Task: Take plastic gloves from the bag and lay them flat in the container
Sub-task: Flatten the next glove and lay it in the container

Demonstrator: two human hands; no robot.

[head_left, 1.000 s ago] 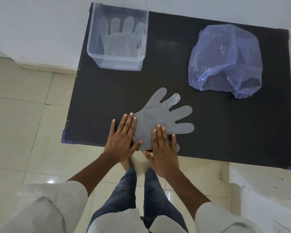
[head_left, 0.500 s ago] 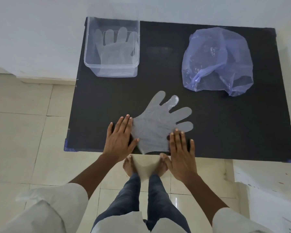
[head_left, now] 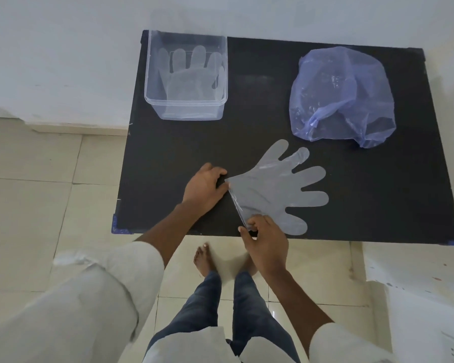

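Observation:
A clear plastic glove (head_left: 274, 187) lies spread on the black table (head_left: 378, 195), fingers pointing right and away. My left hand (head_left: 203, 188) pinches the far corner of its cuff. My right hand (head_left: 264, 238) pinches the near corner of the cuff at the table's front edge. The cuff edge is stretched straight between both hands. A clear container (head_left: 185, 74) stands at the table's far left with a glove (head_left: 192, 79) lying flat inside. The crumpled blue-tinted bag (head_left: 341, 95) sits at the far right.
The table stands against a white wall, with tiled floor (head_left: 37, 192) to its left and front. My bare feet (head_left: 203, 260) and jeans show below the front edge. A white surface (head_left: 417, 279) lies at the lower right.
Both hands were pressing flat on the glove's cuff. They have since shifted to its two corners and pinched them, and the glove has slid a little to the right.

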